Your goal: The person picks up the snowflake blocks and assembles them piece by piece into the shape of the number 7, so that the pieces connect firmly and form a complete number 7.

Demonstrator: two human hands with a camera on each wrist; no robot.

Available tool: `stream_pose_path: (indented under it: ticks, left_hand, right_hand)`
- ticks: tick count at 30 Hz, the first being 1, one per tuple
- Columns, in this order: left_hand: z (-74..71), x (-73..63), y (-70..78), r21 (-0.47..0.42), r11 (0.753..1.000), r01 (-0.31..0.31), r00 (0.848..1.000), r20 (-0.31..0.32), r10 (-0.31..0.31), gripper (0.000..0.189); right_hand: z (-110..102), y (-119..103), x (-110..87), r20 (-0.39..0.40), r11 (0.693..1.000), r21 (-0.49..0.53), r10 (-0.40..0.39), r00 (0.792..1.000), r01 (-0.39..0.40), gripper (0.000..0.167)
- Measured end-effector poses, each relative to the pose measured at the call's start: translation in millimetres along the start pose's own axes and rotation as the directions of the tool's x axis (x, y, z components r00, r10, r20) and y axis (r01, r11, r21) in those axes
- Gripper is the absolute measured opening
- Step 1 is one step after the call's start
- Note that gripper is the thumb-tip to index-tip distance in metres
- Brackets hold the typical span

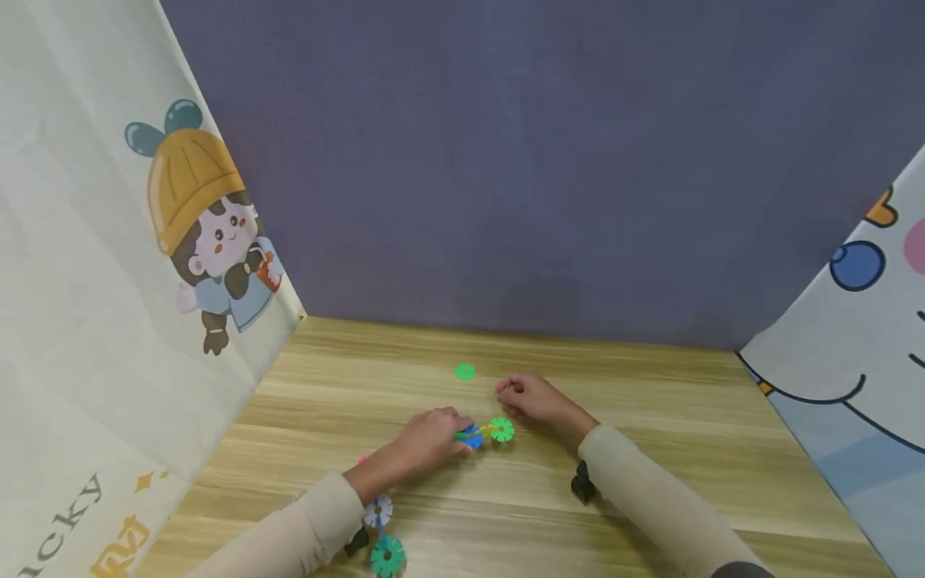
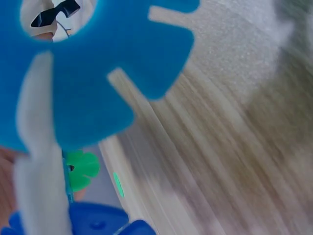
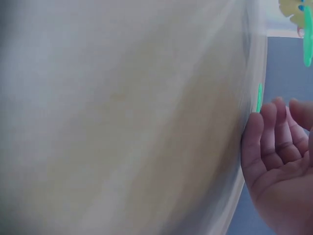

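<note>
My left hand [image 1: 432, 440] pinches a chain of slotted plastic snowflake discs over the table. At its right end are a blue disc [image 1: 473, 437], a yellow disc [image 1: 486, 431] seen nearly edge-on and a light green disc [image 1: 501, 429]. Under the left forearm the chain shows a white disc [image 1: 379, 511] and a darker green disc [image 1: 388, 555]. In the left wrist view a blue disc [image 2: 93, 93] looms close, partly hiding the hand. My right hand [image 1: 533, 397], fingers loosely curled and holding nothing, hovers right of the light green disc; its palm [image 3: 283, 188] shows bare in the right wrist view.
A single green disc [image 1: 466, 372] lies by itself toward the back of the wooden table [image 1: 650, 417]. Behind the table stands a dark blue-grey panel [image 1: 506, 160]. Printed white sheets flank both sides, a cartoon figure [image 1: 217, 241] on the left one.
</note>
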State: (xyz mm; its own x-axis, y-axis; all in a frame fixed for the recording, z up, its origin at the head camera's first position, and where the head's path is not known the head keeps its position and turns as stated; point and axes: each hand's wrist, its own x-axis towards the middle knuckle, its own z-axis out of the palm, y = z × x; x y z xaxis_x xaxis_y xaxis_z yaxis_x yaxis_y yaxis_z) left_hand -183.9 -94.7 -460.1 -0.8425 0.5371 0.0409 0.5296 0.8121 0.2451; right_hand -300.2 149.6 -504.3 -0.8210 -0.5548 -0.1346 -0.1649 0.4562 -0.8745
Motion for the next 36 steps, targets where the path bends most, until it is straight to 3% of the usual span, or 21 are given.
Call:
stream_pose_path:
  ticks: [4, 14, 21, 28, 36]
  left_hand:
    - [-0.5, -1.4, -1.4, 0.004, 1.000, 0.008, 1.000, 0.007, -0.008, 0.049]
    - [-2.5, -5.2, -4.6, 0.014, 1.000, -0.011, 1.000, 0.007, 0.011, 0.048]
    - [-5.3, -6.6, -7.0, 0.020, 1.000, -0.017, 1.000, 0.005, 0.017, 0.046]
    - [-6.4, -6.0, -8.5, 0.028, 1.000, -0.012, 1.000, 0.017, 0.012, 0.042]
    - [-5.6, -5.9, -9.7, 0.036, 0.999, -0.020, 1.000, 0.005, 0.019, 0.040]
  right_hand:
    - [2, -7, 10.3, -0.046, 0.992, -0.123, -0.036, 0.998, 0.030, 0.021]
    - [8, -19, 32.8, -0.063, 0.953, -0.301, -0.054, 0.997, 0.033, 0.023]
    - [11, -24, 48.7, -0.064, 0.883, -0.468, -0.072, 0.995, 0.034, 0.022]
    - [14, -30, 57.6, -0.057, 0.867, -0.499, -0.035, 0.998, 0.002, 0.030]
    - [20, -35, 66.2, -0.070, 0.848, -0.529, -0.048, 0.996, 0.004, 0.037]
